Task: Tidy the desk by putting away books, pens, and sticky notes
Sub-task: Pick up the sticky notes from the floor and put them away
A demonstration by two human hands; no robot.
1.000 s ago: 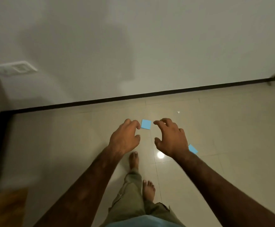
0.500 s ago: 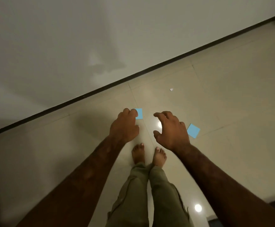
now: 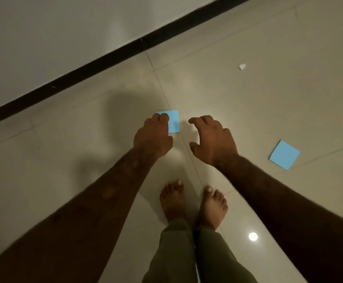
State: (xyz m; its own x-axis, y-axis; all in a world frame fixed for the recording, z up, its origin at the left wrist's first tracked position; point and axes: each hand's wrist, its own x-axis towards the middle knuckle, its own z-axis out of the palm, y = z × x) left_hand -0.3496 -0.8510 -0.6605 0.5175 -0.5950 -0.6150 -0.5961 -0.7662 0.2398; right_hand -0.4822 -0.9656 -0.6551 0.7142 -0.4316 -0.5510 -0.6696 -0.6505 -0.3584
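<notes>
Square blue paper sticky note (image 3: 174, 122): on the floor, ahead of your bare feet (image 3: 173, 199).
Second blue sticky note (image 3: 284, 154): right of those feet.
Left hand (image 3: 153, 137): your curled fingers overlap the first note; I cannot tell if they grip it.
Right hand (image 3: 213, 137): loosely curved, empty.

The left hand (image 3: 152, 137) slid over and covered a corner of the blue sticky note (image 3: 174, 123). The second note (image 3: 284, 154) showed fully, well apart from the right hand (image 3: 213, 139). The feet (image 3: 173, 201) came together.

dim, soft frame; lamp glare (image 3: 253, 236) on glossy floor (image 3: 288, 99).
</notes>
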